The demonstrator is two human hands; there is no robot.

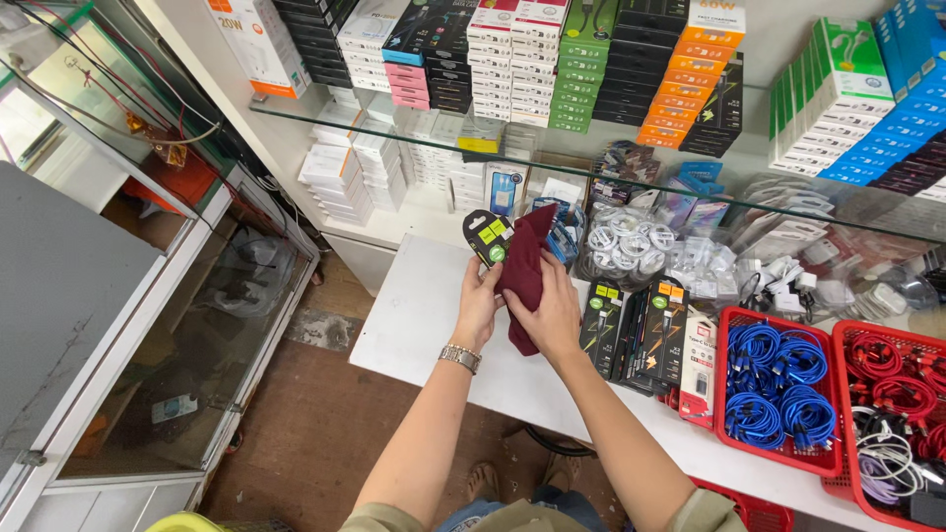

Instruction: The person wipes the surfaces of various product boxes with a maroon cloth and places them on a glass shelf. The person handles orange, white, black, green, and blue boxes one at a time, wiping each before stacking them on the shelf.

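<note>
My left hand [479,303], with a metal watch at the wrist, holds a flat black packet [488,239] with green and yellow labels above the white table [414,315]. My right hand [550,313] grips a dark red cloth [522,271] and presses it against the packet. The cloth hangs down between both hands and hides most of the packet's lower part.
Black packets [641,330] lie in a row right of my hands. Red baskets [734,394] hold coiled blue and red cables. Bagged white cables [626,241] lie behind. A glass shelf [394,128] carries stacked boxes. A glass cabinet [197,325] stands at left.
</note>
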